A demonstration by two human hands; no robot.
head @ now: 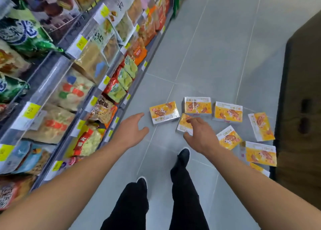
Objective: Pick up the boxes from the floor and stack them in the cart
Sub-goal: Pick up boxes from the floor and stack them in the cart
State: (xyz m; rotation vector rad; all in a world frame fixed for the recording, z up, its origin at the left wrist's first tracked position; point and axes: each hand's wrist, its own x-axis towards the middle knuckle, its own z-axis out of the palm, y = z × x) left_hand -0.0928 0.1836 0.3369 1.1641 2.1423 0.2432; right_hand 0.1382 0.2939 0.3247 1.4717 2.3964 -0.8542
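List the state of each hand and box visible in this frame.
Left hand: open, reaching down, holding nothing.
Right hand: open, fingers spread over a box, not gripping.
Box under the right hand: on the floor, tilted, partly hidden.
Leftmost box: flat on the floor, untouched.
Other boxes: scattered on the floor.
Brown carton: at the right; contents unseen.

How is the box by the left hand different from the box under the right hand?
The box by the left hand shows its whole printed top; the box under the right hand is partly hidden by fingers. The left hand is open beside its box, not touching it; the right hand reaches over its box, grip unclear. Both boxes are orange and yellow with the same picture, and both lie on the grey floor.
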